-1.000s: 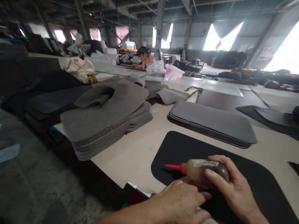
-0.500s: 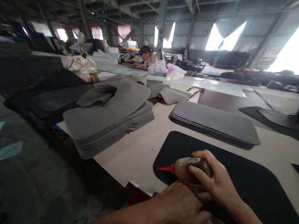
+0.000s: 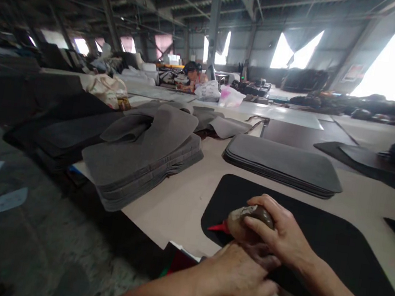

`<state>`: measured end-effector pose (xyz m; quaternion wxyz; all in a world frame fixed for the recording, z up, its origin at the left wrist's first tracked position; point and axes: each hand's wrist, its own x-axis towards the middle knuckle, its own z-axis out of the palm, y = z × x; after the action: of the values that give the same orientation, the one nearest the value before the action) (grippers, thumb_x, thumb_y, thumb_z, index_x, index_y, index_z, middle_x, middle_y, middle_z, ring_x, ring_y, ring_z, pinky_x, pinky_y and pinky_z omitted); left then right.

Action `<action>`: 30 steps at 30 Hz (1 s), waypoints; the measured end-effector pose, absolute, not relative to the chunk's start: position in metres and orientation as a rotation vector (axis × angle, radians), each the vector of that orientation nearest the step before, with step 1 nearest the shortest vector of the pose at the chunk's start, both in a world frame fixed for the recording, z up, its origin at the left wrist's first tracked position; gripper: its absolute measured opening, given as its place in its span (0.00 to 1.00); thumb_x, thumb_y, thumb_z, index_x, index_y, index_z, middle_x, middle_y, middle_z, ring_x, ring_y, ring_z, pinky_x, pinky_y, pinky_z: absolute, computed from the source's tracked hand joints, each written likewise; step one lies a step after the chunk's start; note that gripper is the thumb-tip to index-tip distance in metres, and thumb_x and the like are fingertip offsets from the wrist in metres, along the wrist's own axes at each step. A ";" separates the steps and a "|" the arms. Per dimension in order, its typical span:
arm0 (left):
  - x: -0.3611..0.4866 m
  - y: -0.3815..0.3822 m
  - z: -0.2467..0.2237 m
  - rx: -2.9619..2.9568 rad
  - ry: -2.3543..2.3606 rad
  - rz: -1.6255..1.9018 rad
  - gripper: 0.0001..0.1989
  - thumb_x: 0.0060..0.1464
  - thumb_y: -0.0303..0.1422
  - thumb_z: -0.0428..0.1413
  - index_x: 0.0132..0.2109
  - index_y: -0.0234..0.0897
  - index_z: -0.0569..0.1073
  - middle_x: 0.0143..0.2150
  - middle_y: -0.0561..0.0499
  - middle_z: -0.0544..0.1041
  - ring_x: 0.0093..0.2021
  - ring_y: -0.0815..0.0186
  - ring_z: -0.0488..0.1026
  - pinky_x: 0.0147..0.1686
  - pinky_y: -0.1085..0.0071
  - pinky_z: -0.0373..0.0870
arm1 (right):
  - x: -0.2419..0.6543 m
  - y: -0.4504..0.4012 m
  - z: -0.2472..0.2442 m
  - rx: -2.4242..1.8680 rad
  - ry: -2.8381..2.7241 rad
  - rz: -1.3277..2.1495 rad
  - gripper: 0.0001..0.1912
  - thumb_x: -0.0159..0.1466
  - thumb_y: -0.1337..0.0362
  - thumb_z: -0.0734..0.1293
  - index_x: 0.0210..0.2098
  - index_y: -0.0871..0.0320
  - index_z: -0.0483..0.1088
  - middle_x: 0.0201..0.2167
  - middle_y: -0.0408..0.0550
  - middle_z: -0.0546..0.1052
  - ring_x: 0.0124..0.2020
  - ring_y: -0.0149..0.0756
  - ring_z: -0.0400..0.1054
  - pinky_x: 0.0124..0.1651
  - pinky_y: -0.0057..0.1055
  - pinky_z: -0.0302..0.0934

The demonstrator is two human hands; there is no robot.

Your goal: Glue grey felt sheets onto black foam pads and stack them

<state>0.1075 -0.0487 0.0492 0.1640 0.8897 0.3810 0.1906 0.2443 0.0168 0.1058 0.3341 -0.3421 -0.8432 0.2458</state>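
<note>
My right hand [image 3: 281, 234] wraps the glue bottle [image 3: 246, 220], fingers pressed round it; left hand [image 3: 238, 275] curled shut beneath, steadying. Red nozzle [image 3: 218, 228] angled down at black mat [image 3: 335, 243] edge, so glue lands there.

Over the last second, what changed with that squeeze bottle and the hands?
The right hand, gripping the squeeze bottle, drew it back toward the person and leftward, so its red nozzle now sits at the near-left edge of the black mat. The left hand stayed just below the bottle. Nothing was let go; the grey mat stacks kept their places.
</note>
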 end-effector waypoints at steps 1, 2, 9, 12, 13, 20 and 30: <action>0.108 -0.049 0.049 2.546 1.075 0.555 0.21 0.64 0.40 0.50 0.60 0.38 0.70 0.60 0.44 0.73 0.59 0.51 0.71 0.56 0.55 0.73 | 0.243 0.018 0.108 -0.888 -2.212 0.640 0.11 0.68 0.56 0.66 0.46 0.54 0.70 0.39 0.46 0.73 0.39 0.39 0.69 0.43 0.35 0.63; 0.108 -0.048 0.049 2.557 1.064 0.569 0.20 0.64 0.40 0.50 0.58 0.37 0.71 0.58 0.44 0.75 0.59 0.52 0.71 0.58 0.57 0.72 | 0.242 0.020 0.110 -0.882 -2.224 0.636 0.11 0.68 0.56 0.66 0.46 0.54 0.70 0.40 0.46 0.73 0.40 0.40 0.69 0.44 0.36 0.63; 0.108 -0.047 0.048 2.603 1.021 0.641 0.20 0.65 0.41 0.53 0.57 0.34 0.72 0.61 0.45 0.73 0.64 0.56 0.65 0.69 0.60 0.57 | 0.232 0.041 0.117 -0.937 -2.297 0.471 0.12 0.68 0.55 0.65 0.48 0.54 0.68 0.43 0.46 0.74 0.42 0.42 0.69 0.45 0.38 0.61; 0.108 -0.047 0.047 2.626 0.996 0.642 0.20 0.65 0.42 0.53 0.56 0.32 0.72 0.60 0.43 0.73 0.64 0.56 0.66 0.67 0.61 0.59 | 0.231 0.054 0.117 -0.984 -2.295 0.382 0.11 0.68 0.55 0.65 0.47 0.53 0.69 0.42 0.46 0.74 0.42 0.43 0.69 0.46 0.39 0.61; 0.108 -0.047 0.046 2.631 0.991 0.647 0.21 0.65 0.42 0.53 0.57 0.31 0.72 0.60 0.42 0.73 0.64 0.56 0.66 0.67 0.60 0.59 | 0.231 0.058 0.117 -1.003 -2.291 0.358 0.11 0.67 0.55 0.65 0.46 0.53 0.69 0.42 0.46 0.74 0.42 0.43 0.69 0.45 0.39 0.61; 0.106 -0.048 0.046 2.600 0.999 0.646 0.22 0.66 0.43 0.51 0.58 0.33 0.71 0.62 0.43 0.71 0.66 0.56 0.63 0.69 0.58 0.56 | 0.230 0.094 0.108 -1.093 -2.229 0.179 0.13 0.68 0.54 0.65 0.48 0.54 0.68 0.47 0.48 0.74 0.44 0.46 0.70 0.46 0.39 0.61; 0.104 -0.047 0.044 2.568 0.979 0.674 0.21 0.65 0.43 0.54 0.58 0.34 0.71 0.63 0.44 0.71 0.67 0.56 0.62 0.69 0.59 0.56 | 0.224 0.138 0.110 -1.428 -2.149 -0.056 0.12 0.69 0.54 0.65 0.46 0.53 0.69 0.46 0.48 0.74 0.43 0.46 0.70 0.39 0.36 0.57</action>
<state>0.1037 -0.0474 0.0442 0.1552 0.8965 0.3419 0.2351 0.2239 0.1375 0.1102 0.2765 -0.5317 -0.8003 -0.0207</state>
